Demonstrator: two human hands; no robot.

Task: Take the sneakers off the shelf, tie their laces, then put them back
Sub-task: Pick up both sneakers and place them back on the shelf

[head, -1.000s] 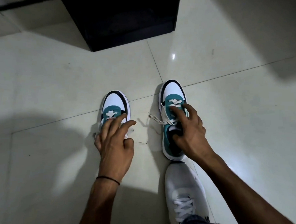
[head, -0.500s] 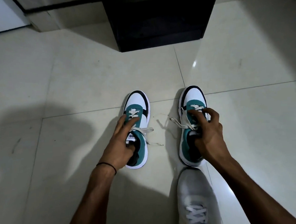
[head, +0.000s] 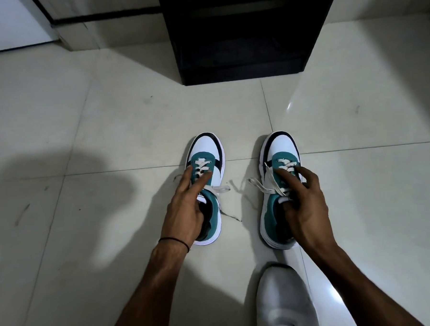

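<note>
Each hand grips one sneaker by its collar: left hand (head: 186, 209) on the left sneaker (head: 207, 188), right hand (head: 303, 203) on the right sneaker (head: 277, 192). Toes face the shelf (head: 242, 36). The laces (head: 260, 185) lie loose, so tying is judged next.

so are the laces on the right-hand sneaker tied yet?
No: the laces of the right sneaker trail loose over its side onto the floor, under the right hand.

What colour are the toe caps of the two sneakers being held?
White, edged in black, on both sneakers; shown in the head view.
</note>
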